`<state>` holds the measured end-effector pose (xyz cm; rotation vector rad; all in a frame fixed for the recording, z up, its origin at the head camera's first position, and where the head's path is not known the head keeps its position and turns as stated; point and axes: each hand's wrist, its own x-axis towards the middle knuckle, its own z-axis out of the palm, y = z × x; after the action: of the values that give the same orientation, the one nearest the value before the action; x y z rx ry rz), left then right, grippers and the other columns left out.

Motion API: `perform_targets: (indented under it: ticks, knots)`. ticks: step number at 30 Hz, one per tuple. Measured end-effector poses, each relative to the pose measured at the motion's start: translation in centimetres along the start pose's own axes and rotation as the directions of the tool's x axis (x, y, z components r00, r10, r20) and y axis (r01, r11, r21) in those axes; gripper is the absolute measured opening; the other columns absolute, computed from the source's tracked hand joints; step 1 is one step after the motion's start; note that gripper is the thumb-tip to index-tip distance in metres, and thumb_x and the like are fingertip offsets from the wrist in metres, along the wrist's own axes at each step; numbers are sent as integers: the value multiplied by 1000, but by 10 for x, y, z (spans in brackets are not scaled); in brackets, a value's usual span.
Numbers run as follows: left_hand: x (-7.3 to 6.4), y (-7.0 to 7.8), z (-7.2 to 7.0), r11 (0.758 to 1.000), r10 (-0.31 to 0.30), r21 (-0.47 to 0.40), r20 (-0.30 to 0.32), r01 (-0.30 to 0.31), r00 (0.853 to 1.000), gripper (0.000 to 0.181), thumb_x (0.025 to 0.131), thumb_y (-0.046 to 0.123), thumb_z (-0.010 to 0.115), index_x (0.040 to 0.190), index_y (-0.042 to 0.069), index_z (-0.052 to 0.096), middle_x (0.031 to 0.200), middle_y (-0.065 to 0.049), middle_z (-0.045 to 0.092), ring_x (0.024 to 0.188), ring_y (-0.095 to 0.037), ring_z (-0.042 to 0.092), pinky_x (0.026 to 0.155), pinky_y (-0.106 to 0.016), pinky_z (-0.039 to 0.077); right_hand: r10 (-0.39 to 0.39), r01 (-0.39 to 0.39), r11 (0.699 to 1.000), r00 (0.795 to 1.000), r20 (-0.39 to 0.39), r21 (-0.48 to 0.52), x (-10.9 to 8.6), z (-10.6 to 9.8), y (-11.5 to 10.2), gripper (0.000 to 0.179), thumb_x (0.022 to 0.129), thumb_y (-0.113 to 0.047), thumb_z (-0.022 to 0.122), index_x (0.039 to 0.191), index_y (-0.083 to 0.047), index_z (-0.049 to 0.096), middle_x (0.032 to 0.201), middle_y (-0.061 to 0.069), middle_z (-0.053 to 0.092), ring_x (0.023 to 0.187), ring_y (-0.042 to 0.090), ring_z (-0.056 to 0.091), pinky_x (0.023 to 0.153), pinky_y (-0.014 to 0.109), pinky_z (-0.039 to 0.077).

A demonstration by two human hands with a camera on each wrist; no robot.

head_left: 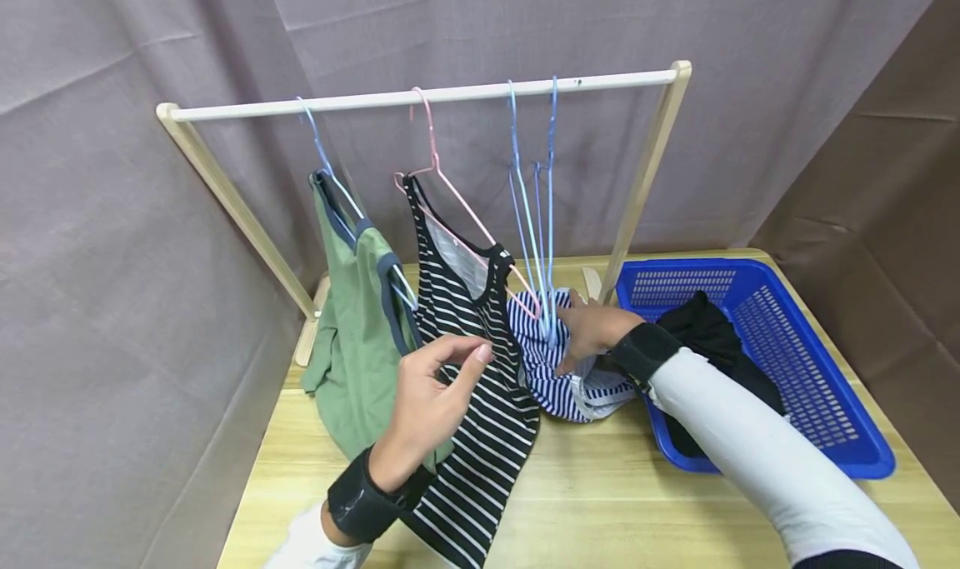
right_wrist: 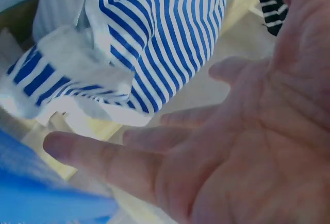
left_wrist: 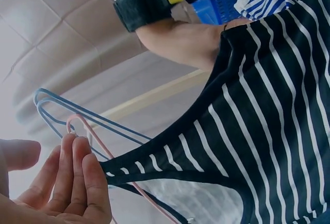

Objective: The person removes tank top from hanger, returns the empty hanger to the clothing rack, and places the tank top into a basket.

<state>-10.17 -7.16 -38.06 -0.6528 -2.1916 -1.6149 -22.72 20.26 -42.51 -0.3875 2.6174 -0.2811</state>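
Note:
My left hand [head_left: 429, 398] is raised in front of a black tank top with white stripes [head_left: 501, 427], its fingers loosely bent with nothing between thumb and fingertips. The tank top hangs from a pink hanger [head_left: 435, 157]. Fingers spread, my right hand [head_left: 596, 329] reaches beside a blue-and-white striped garment [head_left: 553, 386] at the foot of two blue hangers [head_left: 552, 127]. In the right wrist view its palm faces the camera, and the striped garment [right_wrist: 170, 33] lies just past the straight fingers. A green garment [head_left: 341, 336] hangs at the left on another blue hanger [head_left: 318, 140].
A white rail [head_left: 480, 94] on wooden posts [head_left: 240, 207] carries the hangers. To the right, a blue plastic basket [head_left: 873, 461] holds black cloth [head_left: 701, 336], and my right forearm passes over it. Grey curtain [head_left: 90, 302] closes off the back and left of the wooden table [head_left: 592, 511].

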Motion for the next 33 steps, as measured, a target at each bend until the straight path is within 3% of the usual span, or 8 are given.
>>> perform_targets:
  ticks: [4, 7, 10, 13, 17, 21, 26, 33]
  knots:
    - [-3, -2, 0, 1000, -5, -17, -23, 5, 1000, 10, 101, 10, 72, 104, 6, 81, 98, -8, 83, 85, -8, 75, 79, -24, 62, -23, 23, 999, 1000, 3, -49, 8, 2, -12, 121, 69, -50, 98, 158, 7, 41, 167, 40, 29, 153, 62, 34, 126, 68, 37]
    - [-5, -5, -1, 999, -36, -24, -37, 35, 999, 10, 101, 10, 72, 105, 6, 81, 97, -9, 83, 85, -11, 77, 80, -24, 62, 13, -13, 999, 1000, -6, -36, 12, 6, -18, 122, 64, -49, 101, 156, 6, 43, 160, 36, 43, 148, 53, 46, 122, 62, 45]
    - [-8, -9, -1, 996, -87, -38, -44, 86, 995, 12, 102, 11, 71, 105, 4, 80, 96, -10, 83, 85, -17, 79, 80, -24, 62, 22, -21, 1000, 999, 32, -20, 20, 16, -18, 133, 65, -48, 102, 168, -7, 29, 171, 35, 27, 153, 50, 42, 126, 62, 41]
    - [-10, -12, -2, 990, -129, -60, -47, 126, 991, 13, 103, 11, 70, 105, 3, 79, 95, -11, 82, 85, -19, 79, 80, -24, 62, -25, 26, 999, 997, 72, -19, 31, 30, -16, 141, 69, -49, 100, 173, -22, 9, 175, 36, 7, 156, 51, 36, 126, 63, 40]
    - [-13, -17, -4, 984, -158, -98, -67, 151, 985, 12, 103, 9, 69, 104, 2, 79, 95, -15, 82, 85, -8, 78, 81, -22, 62, -57, 55, 998, 994, 90, 27, 41, 49, -14, 135, 73, -42, 99, 173, -27, 9, 165, 40, 33, 118, 48, 68, 99, 56, 63]
    - [-15, -22, -4, 977, -180, -134, -93, 166, 979, 12, 102, 5, 69, 105, -3, 78, 93, -19, 80, 82, -3, 75, 79, -19, 61, -64, 66, 998, 992, 105, -11, 43, 56, -19, 128, 76, -34, 97, 172, -25, 14, 149, 36, 56, 95, 39, 74, 87, 52, 66]
    - [-14, -22, -4, 973, -198, -136, -96, 184, 975, 13, 102, 7, 69, 105, -2, 78, 92, -19, 80, 81, -8, 76, 77, -19, 61, -131, 136, 987, 989, 66, -84, 46, 62, -23, 123, 73, -23, 97, 169, -11, 21, 141, 35, 64, 108, 37, 71, 100, 52, 63]
    - [-14, -26, 2, 979, -183, -109, -81, 173, 980, 12, 102, 8, 70, 101, 1, 79, 89, -16, 80, 80, -22, 78, 77, -21, 62, -93, 92, 995, 995, 43, 27, 37, 58, -31, 108, 84, -10, 88, 169, -18, 23, 157, 31, 50, 139, 44, 56, 116, 63, 51]
